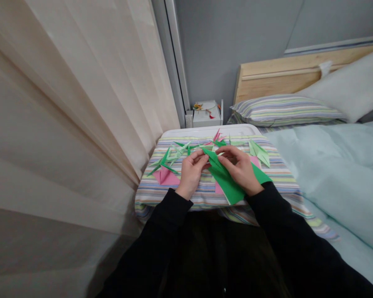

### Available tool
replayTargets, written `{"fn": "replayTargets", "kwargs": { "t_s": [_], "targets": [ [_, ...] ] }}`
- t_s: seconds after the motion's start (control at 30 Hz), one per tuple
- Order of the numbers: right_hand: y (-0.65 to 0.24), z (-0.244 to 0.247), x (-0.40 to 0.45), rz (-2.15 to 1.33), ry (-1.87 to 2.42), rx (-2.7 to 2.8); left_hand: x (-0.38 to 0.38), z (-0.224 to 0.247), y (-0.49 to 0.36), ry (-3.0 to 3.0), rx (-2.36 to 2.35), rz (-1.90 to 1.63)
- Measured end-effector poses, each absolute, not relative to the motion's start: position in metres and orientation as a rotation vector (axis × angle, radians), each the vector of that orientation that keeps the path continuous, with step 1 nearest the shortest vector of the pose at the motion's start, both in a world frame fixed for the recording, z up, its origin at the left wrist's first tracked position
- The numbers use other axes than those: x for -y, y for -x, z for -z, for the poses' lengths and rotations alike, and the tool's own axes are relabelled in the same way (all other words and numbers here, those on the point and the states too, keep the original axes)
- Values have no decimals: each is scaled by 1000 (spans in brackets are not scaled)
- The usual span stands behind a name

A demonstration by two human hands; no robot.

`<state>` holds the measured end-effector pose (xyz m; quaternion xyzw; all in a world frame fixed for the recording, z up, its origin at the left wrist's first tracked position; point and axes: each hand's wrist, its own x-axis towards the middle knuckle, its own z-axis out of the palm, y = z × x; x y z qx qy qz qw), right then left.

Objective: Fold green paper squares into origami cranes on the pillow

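Two hands, one folded green sheet: L hand pinches its far-left tip betw thumb & fingers, R hand curls over the upper part, fingers bent & pressing on it. Sheet lies mostly below & right of L hand, so R hand is nearer its bulk; long axis runs far-left to near-right, near end reaching the edge of the striped cloth. Cloth sits on a white tray. Approx 3 green folded pieces lie left of L hand, 1 pale green piece far right, 1 pink folded piece at far side. Pink sheets: 1 flat by L wrist, at least 1 more under the green, exact count unclear. Black sleeves on both arms. Bed w/ pale blue sheet to right, curtain to left.
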<state>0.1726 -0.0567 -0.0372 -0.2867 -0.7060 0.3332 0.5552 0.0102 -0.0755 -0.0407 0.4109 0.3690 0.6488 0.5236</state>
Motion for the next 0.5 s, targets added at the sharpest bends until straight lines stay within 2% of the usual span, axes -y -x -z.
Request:
{"fn": "replayTargets", "kwargs": {
  "t_s": [0.27,0.5],
  "targets": [
    [-168,43,51,-937,685,1532,74,43,-12,-1157,-955,-1495],
    [-168,44,51,-855,713,1554,71,45,-10,-1196,-915,-1400]
  ]
}}
